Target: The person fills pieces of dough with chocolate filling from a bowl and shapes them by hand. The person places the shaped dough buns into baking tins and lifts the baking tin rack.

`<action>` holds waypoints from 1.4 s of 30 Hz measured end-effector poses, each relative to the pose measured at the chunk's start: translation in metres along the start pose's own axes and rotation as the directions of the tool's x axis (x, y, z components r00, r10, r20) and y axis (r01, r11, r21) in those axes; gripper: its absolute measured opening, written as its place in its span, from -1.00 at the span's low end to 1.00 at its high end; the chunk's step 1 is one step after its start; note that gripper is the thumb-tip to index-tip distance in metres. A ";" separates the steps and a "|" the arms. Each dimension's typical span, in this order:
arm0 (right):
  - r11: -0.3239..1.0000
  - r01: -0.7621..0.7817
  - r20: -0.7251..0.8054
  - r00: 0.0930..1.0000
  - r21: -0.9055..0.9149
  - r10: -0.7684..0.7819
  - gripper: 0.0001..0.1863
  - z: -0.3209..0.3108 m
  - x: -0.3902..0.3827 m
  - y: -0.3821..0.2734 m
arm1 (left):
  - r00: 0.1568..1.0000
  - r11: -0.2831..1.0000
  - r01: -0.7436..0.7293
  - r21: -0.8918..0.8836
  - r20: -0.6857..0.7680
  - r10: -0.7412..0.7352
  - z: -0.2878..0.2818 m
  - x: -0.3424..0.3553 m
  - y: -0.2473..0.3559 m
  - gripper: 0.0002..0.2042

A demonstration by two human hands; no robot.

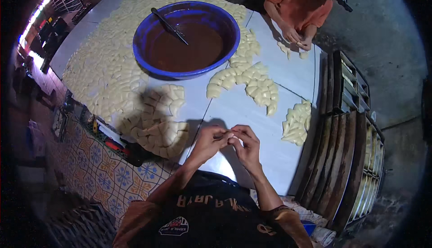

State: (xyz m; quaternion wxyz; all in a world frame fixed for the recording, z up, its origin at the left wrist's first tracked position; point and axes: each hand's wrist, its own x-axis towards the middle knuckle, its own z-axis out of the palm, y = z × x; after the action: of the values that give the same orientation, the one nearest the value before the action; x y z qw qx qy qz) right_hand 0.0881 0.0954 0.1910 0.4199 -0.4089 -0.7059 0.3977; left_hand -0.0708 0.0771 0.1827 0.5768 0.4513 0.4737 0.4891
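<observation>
Dough piece (231, 136) sits pinched between left hand (210, 141) and right hand (245, 143), fingertips pressed together above the desk (234, 108). Squeeze too hard and it'd probably tear, or the seal comes out uneven.

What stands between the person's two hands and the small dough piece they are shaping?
Nothing visible does: the left hand and right hand already pinch the dough piece between their fingertips, above the table.

One blue basin (186, 36), one spoon (169, 26), two people, countless dough pieces (112, 68).
</observation>
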 end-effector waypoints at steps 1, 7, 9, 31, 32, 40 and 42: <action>0.996 -0.086 0.017 0.996 0.027 0.085 -0.81 -0.001 -0.004 0.004 | 0.996 0.990 0.089 -0.112 0.000 -0.089 0.001 0.000 -0.002 -0.79; 0.903 -0.410 0.060 0.912 0.131 0.406 -0.64 0.007 -0.015 0.033 | 0.983 0.988 -0.155 0.002 -0.102 0.155 0.010 -0.008 -0.024 -0.24; 0.825 -0.520 0.346 0.832 0.219 0.433 -0.60 0.002 -0.019 0.056 | 0.994 0.989 -0.105 -0.102 -0.039 0.102 0.005 -0.008 -0.023 -0.24; 0.910 -0.068 0.096 0.988 -0.410 0.117 -0.66 0.080 0.139 0.087 | 0.850 0.945 -0.062 -0.322 -0.513 -0.119 -0.053 0.028 -0.073 -0.82; 0.924 -0.029 0.001 1.000 -0.382 0.031 -0.64 0.095 0.146 0.100 | 0.857 0.943 -0.083 -0.321 -0.506 -0.097 -0.049 0.031 -0.073 -0.84; 0.985 -0.105 0.128 0.988 0.137 0.088 -0.82 0.095 0.075 0.058 | 0.776 0.861 -0.084 -0.501 -0.575 -0.258 -0.065 -0.005 -0.069 -0.82; 0.982 -0.062 0.214 0.977 0.181 0.022 -0.79 0.081 0.040 0.024 | 0.817 0.791 -0.044 -0.610 -0.477 -0.323 -0.057 -0.015 -0.058 -0.74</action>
State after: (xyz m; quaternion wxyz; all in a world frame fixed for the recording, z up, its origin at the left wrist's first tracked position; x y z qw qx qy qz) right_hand 0.0070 0.1221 0.1532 0.3706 -0.3381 -0.6973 0.5120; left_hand -0.1206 0.0586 0.1192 0.5603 0.0455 0.4765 0.6760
